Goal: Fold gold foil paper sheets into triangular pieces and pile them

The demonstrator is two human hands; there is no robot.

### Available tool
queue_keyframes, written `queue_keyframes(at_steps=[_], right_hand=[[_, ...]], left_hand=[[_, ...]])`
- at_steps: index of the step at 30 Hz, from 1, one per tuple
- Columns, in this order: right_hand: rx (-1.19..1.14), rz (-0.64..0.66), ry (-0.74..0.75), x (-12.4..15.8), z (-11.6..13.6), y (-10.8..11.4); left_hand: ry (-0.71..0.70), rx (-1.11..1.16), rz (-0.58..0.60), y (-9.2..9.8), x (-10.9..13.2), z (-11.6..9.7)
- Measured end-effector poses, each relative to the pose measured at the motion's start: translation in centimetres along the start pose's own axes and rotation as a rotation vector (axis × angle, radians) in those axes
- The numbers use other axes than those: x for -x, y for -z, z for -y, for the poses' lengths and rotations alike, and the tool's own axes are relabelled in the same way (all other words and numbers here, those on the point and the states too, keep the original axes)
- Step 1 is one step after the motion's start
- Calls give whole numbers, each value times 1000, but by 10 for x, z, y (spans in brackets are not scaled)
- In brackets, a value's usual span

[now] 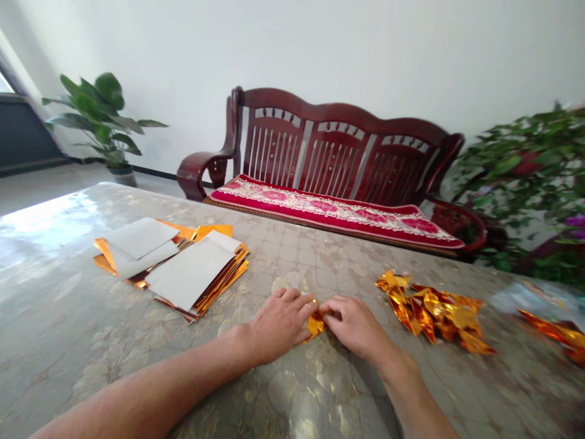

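A small piece of gold foil paper (315,326) lies on the table between my hands, partly covered by them. My left hand (281,323) rests over its left side, fingers bent and holding it against the tabletop. From the other side my right hand (354,324) pinches the foil's right edge, fingers curled in. To the left are stacks of foil sheets (194,274), mostly white side up with gold edges showing. Right of my hands sits a pile of folded gold foil pieces (434,311), crumpled-looking and overlapping.
The table (114,353) has a patterned, shiny cover. At the far right lie a clear plastic bag (539,300) and more orange-gold foil (557,335). Behind the table stands a dark red wooden bench (336,119). Potted plants (103,113) flank it.
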State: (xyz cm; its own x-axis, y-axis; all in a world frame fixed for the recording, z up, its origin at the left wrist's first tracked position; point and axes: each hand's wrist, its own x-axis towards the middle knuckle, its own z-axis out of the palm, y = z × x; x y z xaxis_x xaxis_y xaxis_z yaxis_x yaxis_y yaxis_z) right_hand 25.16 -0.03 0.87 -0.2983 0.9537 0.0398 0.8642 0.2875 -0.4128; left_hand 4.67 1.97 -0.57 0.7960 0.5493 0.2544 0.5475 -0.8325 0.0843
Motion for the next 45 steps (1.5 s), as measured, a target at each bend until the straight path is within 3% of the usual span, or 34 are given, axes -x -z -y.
queue_keyframes(at_steps=[8, 12, 17, 24, 28, 36, 45], right_hand=[[-176, -240, 120, -4, -16, -13], [-140, -242, 210, -6, -22, -19], [-97, -241, 220, -6, -19, -20], [-27, -250, 224, -4, -15, -21], [8, -259, 208, -2, -9, -21], [10, -223, 273, -3, -1, -17], [-29, -153, 262, -10, -6, -15]], left_hand=[[3, -22, 12, 1, 0, -2], [-9, -45, 21, -1, 0, -2], [19, -98, -17, 1, 2, -15], [-152, -95, 59, 5, 10, -37], [-176, -115, 46, 6, 16, -28], [-42, -83, 51, 17, 15, 17], [12, -127, 29, 12, 16, 2]])
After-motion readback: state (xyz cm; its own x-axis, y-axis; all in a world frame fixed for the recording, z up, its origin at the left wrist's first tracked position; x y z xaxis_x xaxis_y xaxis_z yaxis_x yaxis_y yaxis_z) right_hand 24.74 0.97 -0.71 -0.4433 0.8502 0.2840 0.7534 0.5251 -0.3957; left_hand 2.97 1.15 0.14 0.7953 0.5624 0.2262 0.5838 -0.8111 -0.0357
